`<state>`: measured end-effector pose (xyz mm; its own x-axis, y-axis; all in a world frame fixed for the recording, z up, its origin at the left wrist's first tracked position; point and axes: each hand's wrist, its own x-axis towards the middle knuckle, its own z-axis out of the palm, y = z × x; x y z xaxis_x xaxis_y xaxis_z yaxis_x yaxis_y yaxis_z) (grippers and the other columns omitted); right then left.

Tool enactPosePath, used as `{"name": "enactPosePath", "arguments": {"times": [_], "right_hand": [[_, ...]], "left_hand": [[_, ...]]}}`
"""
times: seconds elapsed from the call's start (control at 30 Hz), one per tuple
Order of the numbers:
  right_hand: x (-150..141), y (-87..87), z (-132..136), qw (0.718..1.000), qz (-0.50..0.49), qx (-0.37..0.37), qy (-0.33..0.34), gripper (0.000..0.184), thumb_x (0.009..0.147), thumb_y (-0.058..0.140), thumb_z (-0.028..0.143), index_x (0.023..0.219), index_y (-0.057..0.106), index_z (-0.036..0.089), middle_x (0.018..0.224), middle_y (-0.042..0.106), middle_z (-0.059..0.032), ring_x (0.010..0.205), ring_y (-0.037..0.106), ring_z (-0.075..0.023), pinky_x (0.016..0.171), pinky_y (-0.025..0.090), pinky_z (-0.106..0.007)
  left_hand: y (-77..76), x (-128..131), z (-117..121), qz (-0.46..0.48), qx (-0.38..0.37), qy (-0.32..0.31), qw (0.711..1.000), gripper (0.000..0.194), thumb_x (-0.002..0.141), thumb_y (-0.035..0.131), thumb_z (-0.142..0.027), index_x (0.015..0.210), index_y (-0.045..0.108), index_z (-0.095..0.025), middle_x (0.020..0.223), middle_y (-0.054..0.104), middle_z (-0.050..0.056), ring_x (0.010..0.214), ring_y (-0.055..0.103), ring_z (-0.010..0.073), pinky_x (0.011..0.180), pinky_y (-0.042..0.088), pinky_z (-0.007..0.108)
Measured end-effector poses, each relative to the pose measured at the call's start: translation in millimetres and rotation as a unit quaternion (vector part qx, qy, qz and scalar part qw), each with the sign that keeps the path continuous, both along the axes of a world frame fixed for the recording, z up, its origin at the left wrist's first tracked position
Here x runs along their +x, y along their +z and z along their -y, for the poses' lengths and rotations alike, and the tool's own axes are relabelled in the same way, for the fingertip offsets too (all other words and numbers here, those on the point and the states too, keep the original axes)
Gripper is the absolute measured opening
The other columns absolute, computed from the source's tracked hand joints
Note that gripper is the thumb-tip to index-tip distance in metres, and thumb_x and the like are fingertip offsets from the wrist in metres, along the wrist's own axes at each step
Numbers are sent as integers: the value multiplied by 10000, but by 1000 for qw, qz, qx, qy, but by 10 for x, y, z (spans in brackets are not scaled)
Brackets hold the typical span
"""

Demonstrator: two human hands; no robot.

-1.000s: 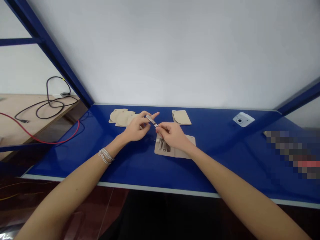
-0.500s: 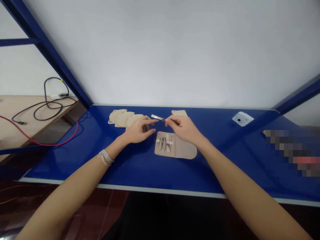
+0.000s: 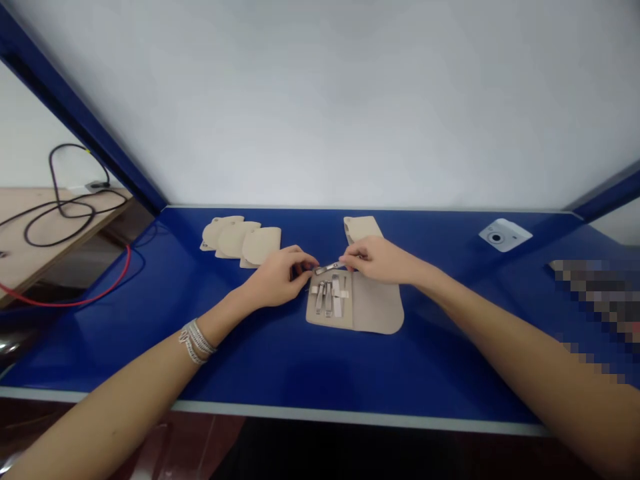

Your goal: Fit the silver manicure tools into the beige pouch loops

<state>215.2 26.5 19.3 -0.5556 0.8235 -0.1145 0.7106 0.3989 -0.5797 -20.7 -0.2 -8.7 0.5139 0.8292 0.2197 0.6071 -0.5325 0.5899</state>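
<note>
A beige manicure case (image 3: 377, 303) lies unfolded on the blue table, its flap to the right. Small silver tools sit under its straps on the left half, among them nail clippers (image 3: 328, 300) and a flat light piece (image 3: 337, 300). Between the thumb and fingers of my right hand (image 3: 383, 259) is a silver nail clipper (image 3: 330, 268), held slanting over the case's top edge. My left hand (image 3: 280, 277) has thumb and fingertips closed at the case's upper left corner, close to the clipper's tip. Its exact grip is partly hidden.
Several folded beige cases (image 3: 261, 245) overlap at the back left. Another folded beige case (image 3: 363, 228) stands behind my right hand. A white camera-like device (image 3: 505, 235) lies at the back right. Left are a red cable (image 3: 75, 305) and a black cable (image 3: 60, 210).
My right hand has lowered the nail clipper towards the case's top edge. My left hand's stretched fingers have drawn together at the case's corner. The view has shifted slightly.
</note>
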Motion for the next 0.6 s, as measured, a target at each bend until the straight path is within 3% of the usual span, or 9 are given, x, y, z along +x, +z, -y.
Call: {"name": "enactPosePath", "arguments": {"times": [0.1,0.27,0.6], "right_hand": [[22,9,-106,999,12,-45,5,386,878,485,432,609,523,158,552,426,8,487,317,-86,510,252,-267],[97,0,-182,994,25,-106,-13,397,858,510,498,661,581,160,524,378,22,458,300,-80,471,242,-255],[43,0,-188,990,37,-128,-45,384,847,555,466,611,578,163,485,387,16,406,284,-68,426,229,-261]], "left_hand": [[-23,11,-12,-16,-6,9,1000,229,829,555,-172,992,712,-143,889,603,56,654,541,94,633,489,243],[-34,27,-4,-10,-6,8,1000,214,829,570,-183,970,728,-147,879,605,53,630,524,88,607,479,235],[-60,38,-1,-1,-9,22,1000,181,842,584,-200,896,752,-155,840,633,54,620,539,100,596,479,245]]}}
